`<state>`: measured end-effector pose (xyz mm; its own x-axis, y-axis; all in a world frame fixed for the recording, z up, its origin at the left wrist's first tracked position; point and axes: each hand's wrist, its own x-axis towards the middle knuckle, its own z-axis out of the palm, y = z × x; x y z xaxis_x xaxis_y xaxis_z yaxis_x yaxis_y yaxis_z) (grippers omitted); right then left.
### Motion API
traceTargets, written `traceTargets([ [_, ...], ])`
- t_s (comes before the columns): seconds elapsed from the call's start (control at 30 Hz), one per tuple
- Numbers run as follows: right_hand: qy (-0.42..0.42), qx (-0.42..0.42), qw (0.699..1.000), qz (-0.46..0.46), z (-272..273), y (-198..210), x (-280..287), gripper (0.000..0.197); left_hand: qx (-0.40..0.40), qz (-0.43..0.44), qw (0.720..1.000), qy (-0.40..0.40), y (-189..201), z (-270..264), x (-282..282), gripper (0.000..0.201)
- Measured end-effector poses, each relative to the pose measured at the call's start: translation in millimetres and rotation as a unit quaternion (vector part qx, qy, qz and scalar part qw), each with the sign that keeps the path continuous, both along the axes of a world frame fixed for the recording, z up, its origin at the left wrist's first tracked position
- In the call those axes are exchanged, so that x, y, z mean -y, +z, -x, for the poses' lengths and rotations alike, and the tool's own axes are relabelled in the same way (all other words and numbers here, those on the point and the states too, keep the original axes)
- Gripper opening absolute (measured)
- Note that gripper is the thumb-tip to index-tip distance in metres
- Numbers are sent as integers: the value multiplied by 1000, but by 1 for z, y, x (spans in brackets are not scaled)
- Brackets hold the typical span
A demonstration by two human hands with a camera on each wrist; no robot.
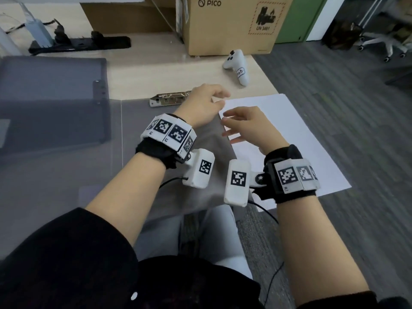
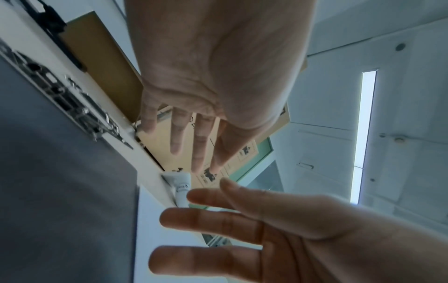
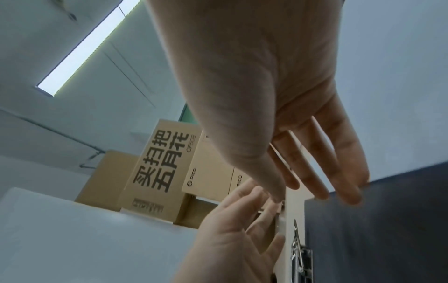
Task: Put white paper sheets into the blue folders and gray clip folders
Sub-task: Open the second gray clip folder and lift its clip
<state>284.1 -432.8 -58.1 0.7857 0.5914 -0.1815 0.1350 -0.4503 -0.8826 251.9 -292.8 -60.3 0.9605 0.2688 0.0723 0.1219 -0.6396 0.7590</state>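
Your left hand and right hand hover close together over the middle of the worktop, both with fingers spread and relaxed, holding nothing. The left hand sits just beyond the right, near the metal clip of the open gray folder that lies flat across the near left of the worktop. The right hand's fingertips reach toward the left edge of the white paper sheet, which lies to the right of the folder and juts out past the worktop's right edge; whether they touch the sheet cannot be told. Seen from the left wrist, the left hand's fingers point straight out, with the right hand's fingers stretched below them. A second gray folder lies at the far left, overlapped by the open one. A white controller rests on the far right of the worktop, in front of a cardboard box. A black stand sits at the far left.
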Motion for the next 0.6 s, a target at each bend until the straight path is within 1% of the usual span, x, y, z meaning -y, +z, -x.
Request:
traceTargets([
  [0.13, -73, 48, 996, -4, 2, -11, 36, 25, -19, 17, 999, -25, -7, 5, 36, 31],
  [0.3, -164, 136, 977, 21, -5, -32, 75, 20, -60, 7, 997, -49, -20, 9, 72, 33],
  [0.37, -220, 170, 960, 39, -7, -40, 88, 23, -73, 16, 996, -56, -25, 9, 84, 33],
  [0.47, -298, 224, 924, 90, -6, -48, 103, 30, -93, 34, 993, -56, -33, 8, 97, 33],
  [0.53, -305, 233, 913, 142, -8, -54, 114, 40, -101, 37, 994, -33, -39, 6, 103, 30],
  [0.6, -290, 218, 904, 226, -12, -61, 124, 54, -101, 27, 994, -1, -44, 4, 106, 28],
])
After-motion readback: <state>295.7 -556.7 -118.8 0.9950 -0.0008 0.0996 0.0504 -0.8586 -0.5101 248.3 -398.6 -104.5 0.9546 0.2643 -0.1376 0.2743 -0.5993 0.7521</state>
